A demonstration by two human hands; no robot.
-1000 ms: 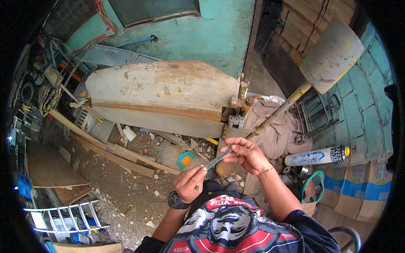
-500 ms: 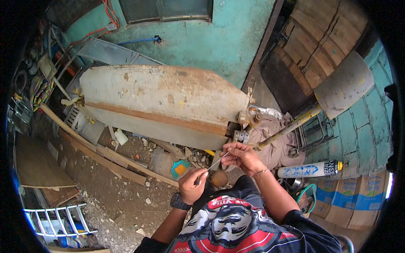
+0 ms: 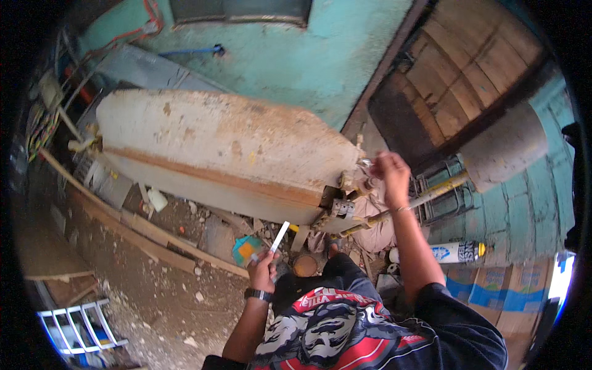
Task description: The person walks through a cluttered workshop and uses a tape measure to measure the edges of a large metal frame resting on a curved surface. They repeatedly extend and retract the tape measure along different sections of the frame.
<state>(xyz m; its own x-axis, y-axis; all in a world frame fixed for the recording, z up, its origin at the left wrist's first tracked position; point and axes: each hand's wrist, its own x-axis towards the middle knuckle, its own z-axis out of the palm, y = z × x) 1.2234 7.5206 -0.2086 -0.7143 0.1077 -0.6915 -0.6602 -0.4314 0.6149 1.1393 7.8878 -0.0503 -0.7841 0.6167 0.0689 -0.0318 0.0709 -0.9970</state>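
Observation:
In my left hand [image 3: 263, 271], a narrow flat pale strip [image 3: 281, 235] points up and away from closed fingers; I cannot tell exactly what tool it is. My right hand [image 3: 391, 174] is raised off to the right, past the end of a large weathered white panel [image 3: 222, 135] with a brown band. Its fingers look curled but are smeared by motion, and whether they hold anything is unclear. Below that hand, a metal fitting [image 3: 343, 208] sits at the panel's right corner. A round rusty can [image 3: 304, 266] stands on the ground in front of me.
A yellow pole [image 3: 431, 192] with a grey cylinder [image 3: 509, 145] leans at the right. Nearby lie a white canister [image 3: 453, 252] and flattened cardboard boxes [image 3: 502, 287]. Long wooden planks [image 3: 154, 246] and a teal dustpan-like piece [image 3: 246, 249] lie on the rubble-strewn ground at left.
My hands have separated. The right one has left the strip and swung up and to the right; the left has moved slightly left, still holding the strip, now turned with its flat side showing.

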